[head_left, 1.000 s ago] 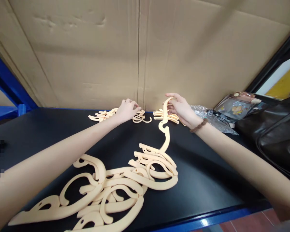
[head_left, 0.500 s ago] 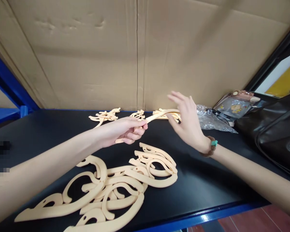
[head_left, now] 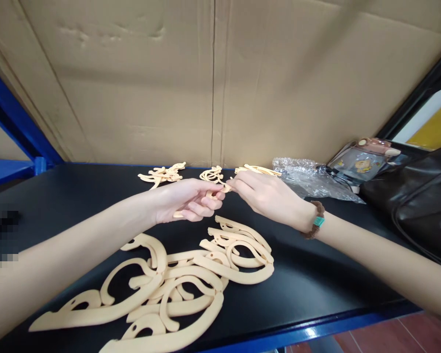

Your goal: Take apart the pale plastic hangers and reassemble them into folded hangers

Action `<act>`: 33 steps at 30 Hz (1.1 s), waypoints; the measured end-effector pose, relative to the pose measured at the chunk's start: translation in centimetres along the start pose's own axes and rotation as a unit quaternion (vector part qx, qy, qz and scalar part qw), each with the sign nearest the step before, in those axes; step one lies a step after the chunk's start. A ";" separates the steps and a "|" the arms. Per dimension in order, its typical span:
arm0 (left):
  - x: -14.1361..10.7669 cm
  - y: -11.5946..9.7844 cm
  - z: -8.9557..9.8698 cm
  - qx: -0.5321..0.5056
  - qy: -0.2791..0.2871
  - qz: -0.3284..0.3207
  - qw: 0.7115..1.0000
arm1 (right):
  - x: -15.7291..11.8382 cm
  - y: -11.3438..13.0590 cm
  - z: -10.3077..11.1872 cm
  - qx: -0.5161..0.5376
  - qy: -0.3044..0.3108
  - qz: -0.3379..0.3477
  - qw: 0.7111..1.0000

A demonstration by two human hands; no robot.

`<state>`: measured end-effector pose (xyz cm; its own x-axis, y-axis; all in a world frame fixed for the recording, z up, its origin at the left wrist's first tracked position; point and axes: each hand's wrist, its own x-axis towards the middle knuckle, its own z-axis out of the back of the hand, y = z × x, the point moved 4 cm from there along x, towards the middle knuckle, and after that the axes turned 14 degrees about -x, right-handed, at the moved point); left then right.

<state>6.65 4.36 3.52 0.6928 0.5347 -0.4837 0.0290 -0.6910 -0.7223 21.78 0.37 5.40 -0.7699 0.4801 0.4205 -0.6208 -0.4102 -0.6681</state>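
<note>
The left hand [head_left: 191, 200] grips a cream piece [head_left: 212, 195] while the right hand [head_left: 270, 196] seemingly pinches its end.

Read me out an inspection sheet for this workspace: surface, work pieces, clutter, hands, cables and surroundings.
Surface: black tabletop, blue front edge.
Work pieces: overlapping heap of curved cream parts in front; three small piles behind, left pile, middle pile, right pile.
Clutter: crumpled clear plastic, printed item, dark bag, all at right.
Hands: left hand holds a cream piece; right hand meets it, grip hidden.
Cables: dark strand by the plastic, possibly a cable; unclear.
Surroundings: cardboard behind, blue frame left, reddish floor tiles.
</note>
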 end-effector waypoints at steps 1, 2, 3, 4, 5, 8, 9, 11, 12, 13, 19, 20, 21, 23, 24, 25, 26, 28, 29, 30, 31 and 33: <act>0.0 -0.1 0.1 -0.002 0.001 -0.001 1.000 | 0.0 0.1 0.1 -0.016 0.006 0.017 1.000; -0.1 -0.1 0.2 -0.002 0.004 -0.003 1.000 | -0.1 0.3 0.2 -0.034 0.010 0.034 0.999; -0.1 -0.1 0.2 -0.001 0.006 -0.005 1.000 | -0.2 0.5 0.3 -0.052 0.013 0.048 0.997; 0.0 -0.1 0.2 0.001 0.007 -0.008 1.000 | -0.2 0.6 0.3 -0.069 0.013 0.057 0.996; 0.1 0.0 0.2 0.004 0.006 -0.015 1.000 | -0.3 0.8 0.2 -0.083 0.013 0.058 0.995; 0.6 0.5 -0.4 0.025 -0.035 -0.078 0.996 | -0.1 1.3 -0.5 -0.118 0.031 0.026 0.992; 0.8 0.7 -0.7 0.035 -0.058 -0.109 0.992 | 0.1 1.5 -0.8 -0.121 0.045 0.011 0.992; 1.3 1.1 -1.2 0.059 -0.103 -0.163 0.979 | 0.6 1.8 -1.4 -0.098 0.089 -0.021 0.991; 1.6 1.2 -1.4 0.070 -0.118 -0.179 0.974 | 0.9 2.0 -1.7 -0.077 0.116 -0.036 0.990; 1.9 1.3 -1.5 0.083 -0.128 -0.187 0.971 | 1.1 2.1 -1.9 -0.052 0.146 -0.050 0.987; 2.6 0.5 -0.8 0.225 -0.196 -0.237 0.925 | 2.7 1.6 -3.3 0.101 0.202 -0.147 0.963; 2.4 0.4 -0.8 0.259 -0.208 -0.257 0.908 | 2.9 1.0 -3.8 0.113 0.198 -0.159 0.961; 2.1 0.3 -0.7 0.293 -0.217 -0.276 0.889 | 3.0 0.2 -4.4 0.121 0.196 -0.168 0.958; 1.3 0.1 -0.5 0.356 -0.225 -0.303 0.855 | 2.9 -1.8 -5.9 0.132 0.194 -0.196 0.952; 0.8 -0.2 -0.1 0.400 -0.231 -0.312 0.830 | 2.7 -2.9 -6.8 0.140 0.196 -0.209 0.948; 0.4 -0.7 0.6 0.446 -0.241 -0.318 0.801 | 2.4 -3.9 -7.7 0.149 0.197 -0.220 0.944; -0.1 -1.4 1.4 0.530 -0.262 -0.325 0.738 | 2.0 -5.0 -8.6 0.157 0.198 -0.231 0.940; -0.8 -3.5 4.0 0.661 -0.336 -0.324 0.587 | 1.1 -6.7 -10.4 0.165 0.191 -0.258 0.932; -0.8 -4.5 5.5 0.708 -0.347 -0.326 0.521 | 0.7 -7.3 -11.2 0.165 0.187 -0.272 0.929; -0.5 -5.4 6.8 0.749 -0.323 -0.341 0.467 | 0.3 -7.8 -12.1 0.164 0.182 -0.286 0.926; 0.0 -6.1 8.2 0.783 -0.280 -0.353 0.430 | 0.1 -8.1 -12.8 0.163 0.177 -0.297 0.924; 1.3 -7.2 10.9 0.803 -0.238 -0.347 0.423 | 0.0 -8.3 -14.2 0.165 0.167 -0.310 0.921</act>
<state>-0.54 15.31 2.74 0.6846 0.6391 0.3507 -0.6846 0.7289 0.0081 29.07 14.80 2.21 -0.1985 0.8909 0.4085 -0.9794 -0.1640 -0.1180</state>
